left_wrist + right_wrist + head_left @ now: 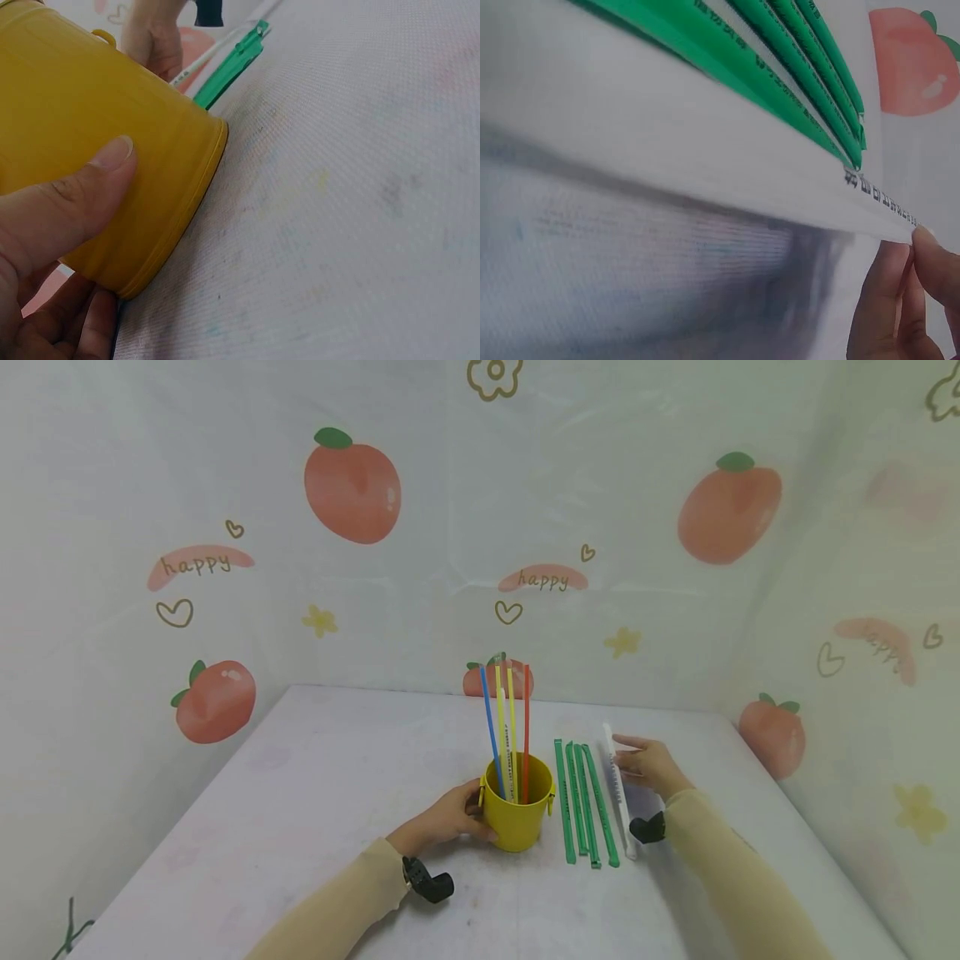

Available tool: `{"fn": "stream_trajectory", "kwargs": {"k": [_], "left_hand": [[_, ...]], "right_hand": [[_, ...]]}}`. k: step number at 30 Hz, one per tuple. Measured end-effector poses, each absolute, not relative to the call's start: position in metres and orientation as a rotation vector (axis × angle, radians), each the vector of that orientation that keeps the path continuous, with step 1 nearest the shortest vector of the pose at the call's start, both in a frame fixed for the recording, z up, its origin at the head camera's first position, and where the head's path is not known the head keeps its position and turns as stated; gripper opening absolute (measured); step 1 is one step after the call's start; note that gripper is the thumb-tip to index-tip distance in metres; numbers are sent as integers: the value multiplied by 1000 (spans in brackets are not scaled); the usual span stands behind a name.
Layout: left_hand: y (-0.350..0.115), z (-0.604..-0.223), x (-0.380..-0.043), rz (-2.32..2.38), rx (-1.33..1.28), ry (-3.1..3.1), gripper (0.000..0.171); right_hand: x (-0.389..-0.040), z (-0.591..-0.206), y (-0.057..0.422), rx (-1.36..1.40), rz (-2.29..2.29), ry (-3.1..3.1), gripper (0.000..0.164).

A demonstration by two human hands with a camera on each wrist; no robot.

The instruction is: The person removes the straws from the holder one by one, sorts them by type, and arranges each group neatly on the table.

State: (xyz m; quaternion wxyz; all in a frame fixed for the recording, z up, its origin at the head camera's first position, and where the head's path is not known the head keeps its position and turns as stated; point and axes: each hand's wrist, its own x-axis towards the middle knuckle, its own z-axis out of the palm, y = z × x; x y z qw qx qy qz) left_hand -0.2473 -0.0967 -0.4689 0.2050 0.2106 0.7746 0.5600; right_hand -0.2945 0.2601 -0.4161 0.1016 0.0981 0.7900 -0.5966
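Head view: the white paper-wrapped straw (618, 791) is at the right end of the row, just beside four green-wrapped straws (601, 810) on the white tabletop (360, 777). Your right hand (651, 764) pinches it between thumb and fingertips towards its far end, as the right wrist view confirms. Your left hand (447, 817) grips the yellow bucket (513, 827), thumb on the near wall, fingers bent around its left side.

Keep the pinch light but firm; a thin wrapper will probably crease or slip under uneven pressure. Raise the straw straight up before any sideways travel, so that its near end does not drag the green-wrapped straws. Brace the bucket, keeping your fingers below its rim, above which coloured straws (527, 710) stand.

Orientation: the long axis runs away from you, nearly parallel to the nearest green-wrapped straw. The far end points slightly left; the near end, slightly right. Printed characters follow its length. Whether the near end touches the tabletop cannot be told.
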Motion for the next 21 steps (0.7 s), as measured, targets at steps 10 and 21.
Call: {"fn": "stream_trajectory", "kwargs": {"k": [10, 21], "left_hand": [[-96, -469, -247, 1554, 599, 2173, 85], [-97, -471, -248, 1556, 605, 2170, 85]], "right_hand": [[-298, -427, 257, 354, -1690, 2349, 56], [-304, -435, 252, 370, -1606, 2384, 55]]}}
